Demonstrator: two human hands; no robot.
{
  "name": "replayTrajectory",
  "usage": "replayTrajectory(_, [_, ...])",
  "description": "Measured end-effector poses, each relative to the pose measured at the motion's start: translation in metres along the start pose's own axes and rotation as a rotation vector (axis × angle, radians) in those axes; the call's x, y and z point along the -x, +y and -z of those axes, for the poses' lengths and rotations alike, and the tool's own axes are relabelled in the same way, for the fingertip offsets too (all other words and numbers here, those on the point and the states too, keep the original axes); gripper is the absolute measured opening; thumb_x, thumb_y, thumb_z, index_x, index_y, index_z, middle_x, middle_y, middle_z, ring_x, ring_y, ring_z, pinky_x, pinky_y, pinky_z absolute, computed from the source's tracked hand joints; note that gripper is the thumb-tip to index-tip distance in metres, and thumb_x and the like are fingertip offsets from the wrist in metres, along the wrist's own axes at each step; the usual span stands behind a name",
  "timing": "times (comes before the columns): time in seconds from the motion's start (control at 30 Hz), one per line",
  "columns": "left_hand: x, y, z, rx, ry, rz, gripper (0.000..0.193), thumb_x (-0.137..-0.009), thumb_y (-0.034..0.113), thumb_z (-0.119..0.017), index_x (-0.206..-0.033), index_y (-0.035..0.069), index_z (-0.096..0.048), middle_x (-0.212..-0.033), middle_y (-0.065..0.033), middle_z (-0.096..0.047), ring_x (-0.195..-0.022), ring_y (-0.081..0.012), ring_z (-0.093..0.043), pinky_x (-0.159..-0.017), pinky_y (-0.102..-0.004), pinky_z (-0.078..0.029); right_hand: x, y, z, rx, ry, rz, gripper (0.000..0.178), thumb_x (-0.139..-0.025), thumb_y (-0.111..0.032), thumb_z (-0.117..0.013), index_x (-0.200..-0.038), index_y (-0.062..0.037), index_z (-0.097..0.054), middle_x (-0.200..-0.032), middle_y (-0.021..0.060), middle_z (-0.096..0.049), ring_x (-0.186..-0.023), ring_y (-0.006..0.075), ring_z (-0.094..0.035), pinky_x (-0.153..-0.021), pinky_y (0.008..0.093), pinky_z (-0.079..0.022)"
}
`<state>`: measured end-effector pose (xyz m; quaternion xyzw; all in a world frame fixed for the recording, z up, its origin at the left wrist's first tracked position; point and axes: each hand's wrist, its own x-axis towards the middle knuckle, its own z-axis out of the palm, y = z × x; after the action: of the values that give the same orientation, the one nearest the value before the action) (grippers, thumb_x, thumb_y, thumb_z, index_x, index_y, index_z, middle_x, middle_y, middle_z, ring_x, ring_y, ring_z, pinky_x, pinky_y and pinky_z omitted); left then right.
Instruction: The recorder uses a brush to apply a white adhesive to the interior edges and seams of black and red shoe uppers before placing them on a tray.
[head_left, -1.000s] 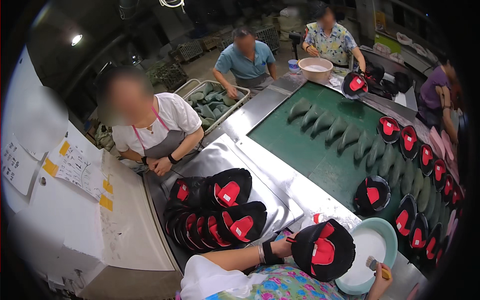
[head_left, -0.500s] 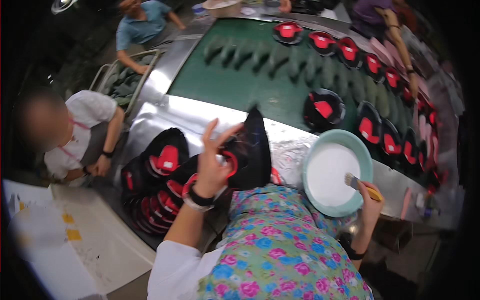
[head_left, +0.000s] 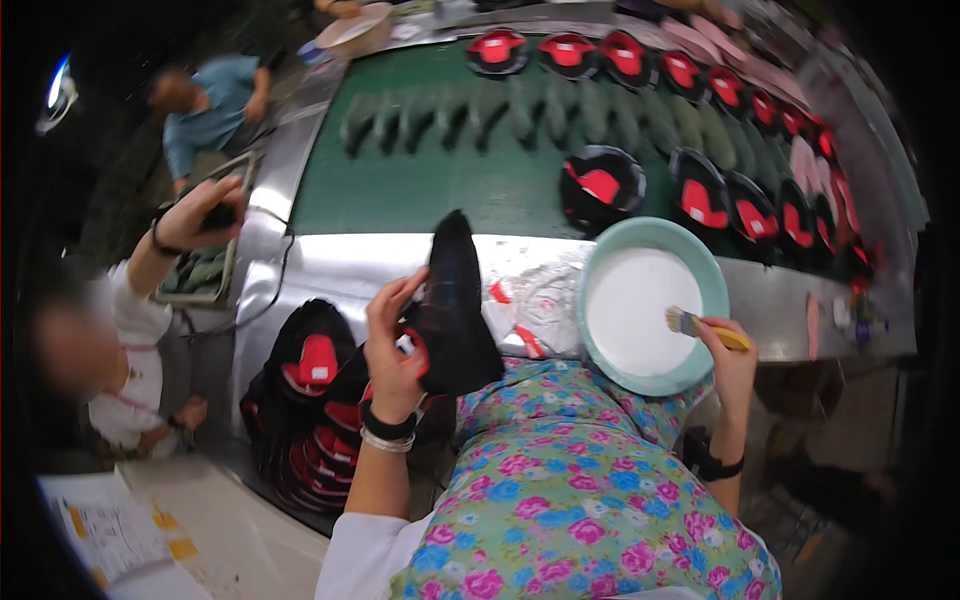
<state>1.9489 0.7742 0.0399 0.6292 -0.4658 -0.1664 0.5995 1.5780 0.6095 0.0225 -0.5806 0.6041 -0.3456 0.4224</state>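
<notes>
My left hand (head_left: 393, 345) grips a black shoe upper (head_left: 458, 310) by its edge, with a bit of red lining showing near the fingers. The upper stands tilted with its pointed end up. In my right hand (head_left: 733, 365) is a flat paintbrush (head_left: 692, 323) with a yellow handle, its pale bristles over the white liquid (head_left: 635, 310) in a light green basin (head_left: 716, 290). Left of my left hand, a pile of black uppers with red linings (head_left: 318, 360) rests at the table's near side.
Across the green conveyor belt (head_left: 330, 200) run rows of black-and-red uppers (head_left: 700, 190) and grey-green foot-shaped pieces (head_left: 525, 110). Crumpled plastic sheeting (head_left: 545, 300) lies left of the basin. A co-worker's raised hand (head_left: 205, 215) is at the left; another person in blue (head_left: 215, 105) is farther back.
My left hand has turned the upper more upright, and its fingers have closed in from a spread pose. The brush stays over the basin. The co-worker at left has raised an arm. My view has shifted.
</notes>
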Motion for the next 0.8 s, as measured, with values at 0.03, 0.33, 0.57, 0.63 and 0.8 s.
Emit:
replayTrajectory(0.03, [-0.003,0.0,-0.005,0.1,-0.009,0.021,0.057,-0.078,-0.005,-0.059,-0.13,0.005,-0.037,-0.131,-0.019,-0.051,-0.12,-0.0253,-0.051,-0.095,-0.0334,-0.044,0.0,-0.002,-0.002,-0.018,-0.001,0.029,0.015,-0.08,-0.009,-0.07,-0.091,0.0014,-0.068,-0.083,0.0042,-0.066,-0.078,0.01,-0.058,-0.072,0.0222,-0.045])
replayTrajectory(0.33, [0.035,-0.03,-0.016,0.306,-0.164,0.504,0.056,-0.082,0.008,-0.06,-0.134,-0.002,-0.039,-0.128,-0.0164,-0.052,-0.113,-0.0252,-0.053,-0.101,-0.0363,-0.038,-0.023,0.032,-0.024,0.092,0.042,0.12,0.013,-0.077,-0.013,-0.07,-0.086,-0.0034,-0.07,-0.077,0.0104,-0.069,-0.07,0.0181,-0.066,-0.067,0.0277,-0.05])
replayTrajectory(0.57, [0.037,-0.012,-0.043,0.283,-0.503,0.631,0.043,-0.083,0.005,-0.058,-0.125,-0.002,-0.047,-0.117,-0.0121,-0.059,-0.108,-0.0232,-0.057,-0.096,-0.0358,-0.044,-0.048,0.08,-0.05,0.32,-0.027,0.15,0.013,-0.077,-0.015,-0.068,-0.084,-0.0044,-0.071,-0.079,0.0171,-0.067,-0.07,0.0321,-0.064,-0.069,0.0352,-0.051])
replayTrajectory(0.63, [0.024,-0.007,-0.049,0.523,-0.366,0.891,0.038,-0.085,0.007,-0.058,-0.122,-0.001,-0.05,-0.117,-0.0117,-0.059,-0.108,-0.023,-0.057,-0.096,-0.0353,-0.045,-0.051,0.089,-0.053,0.464,-0.062,0.146,0.013,-0.076,-0.015,-0.069,-0.084,-0.0052,-0.071,-0.08,0.0163,-0.067,-0.069,0.0319,-0.064,-0.069,0.0357,-0.051])
replayTrajectory(0.8, [0.0,-0.073,-0.051,-0.145,-0.747,-0.302,0.042,-0.086,0.004,-0.058,-0.128,0.004,-0.049,-0.132,-0.0155,-0.049,-0.118,-0.0268,-0.05,-0.102,-0.0395,-0.039,-0.043,0.077,-0.048,0.376,-0.044,0.104,0.013,-0.076,-0.014,-0.07,-0.085,-0.0051,-0.071,-0.08,0.0172,-0.067,-0.07,0.0318,-0.064,-0.07,0.0348,-0.051])
